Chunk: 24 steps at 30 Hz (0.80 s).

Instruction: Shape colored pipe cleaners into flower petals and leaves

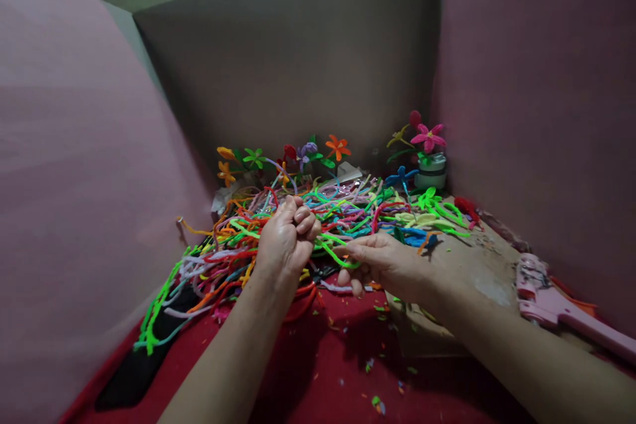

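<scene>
My left hand (pixel 291 232) is closed on a bright green pipe cleaner (pixel 334 253), with its fingers curled in. The green strand leaves that fist and bends toward my right hand (pixel 380 264), whose thumb and forefinger pinch it. Behind and beneath both hands spreads a thick pile of pipe cleaners (pixel 238 255) in many colours. More bright green ones (pixel 156 308) hang off the pile's left end. Green looped pieces (pixel 430 200) lie right of the pile.
Pipe-cleaner flowers stand at the back, including an orange one (pixel 338 147) and a pink one (pixel 428 138) by a pale green jar (pixel 430 171). A pink tool (pixel 561 308) lies at right on cardboard. Scraps dot the red cloth (pixel 342 371). Panels enclose the sides and back.
</scene>
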### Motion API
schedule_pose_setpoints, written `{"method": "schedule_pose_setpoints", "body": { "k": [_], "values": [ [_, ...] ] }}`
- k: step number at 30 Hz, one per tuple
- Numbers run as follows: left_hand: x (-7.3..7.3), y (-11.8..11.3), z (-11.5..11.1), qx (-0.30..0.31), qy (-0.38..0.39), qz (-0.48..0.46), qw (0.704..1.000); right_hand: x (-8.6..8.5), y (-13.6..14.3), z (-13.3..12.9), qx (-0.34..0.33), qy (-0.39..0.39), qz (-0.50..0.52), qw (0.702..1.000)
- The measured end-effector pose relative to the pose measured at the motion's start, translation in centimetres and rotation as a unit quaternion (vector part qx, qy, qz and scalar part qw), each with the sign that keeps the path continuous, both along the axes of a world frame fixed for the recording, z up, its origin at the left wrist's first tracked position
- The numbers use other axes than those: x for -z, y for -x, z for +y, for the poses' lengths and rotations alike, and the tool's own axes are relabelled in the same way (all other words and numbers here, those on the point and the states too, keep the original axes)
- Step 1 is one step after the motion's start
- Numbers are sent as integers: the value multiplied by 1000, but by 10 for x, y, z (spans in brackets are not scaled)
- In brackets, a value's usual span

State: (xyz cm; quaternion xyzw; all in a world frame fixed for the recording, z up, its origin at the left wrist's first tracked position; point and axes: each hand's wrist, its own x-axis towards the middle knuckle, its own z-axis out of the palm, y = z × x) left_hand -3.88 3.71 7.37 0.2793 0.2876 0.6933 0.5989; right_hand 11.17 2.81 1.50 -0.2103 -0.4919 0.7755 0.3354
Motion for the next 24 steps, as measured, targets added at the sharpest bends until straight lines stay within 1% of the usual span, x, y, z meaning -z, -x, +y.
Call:
{"method": "schedule_pose_setpoints", "body": {
  "k": [4,9,14,16,18,22,24],
  "values": [
    [3,0,2,5,-1,-1,1000,4,3,-1,27,-24,-44,998],
    [2,-4,3,-23,-9,-20,1000,6,7,-4,52,-25,-79,995],
    [2,-3,5,-34,-31,-12,999,5,10,-3,99,-93,-154,979],
    [3,-3,6,-37,-39,-6,999,5,10,-1,90,-98,-163,978],
    [4,-2,8,-33,-49,-7,998,4,9,0,74,-85,-163,980],
    [2,0,7,-6,-57,-44,997,3,5,0,74,-74,-137,985],
    [1,0,6,0,-60,-58,997,4,3,-1,61,-78,-123,987]
  ]
}}
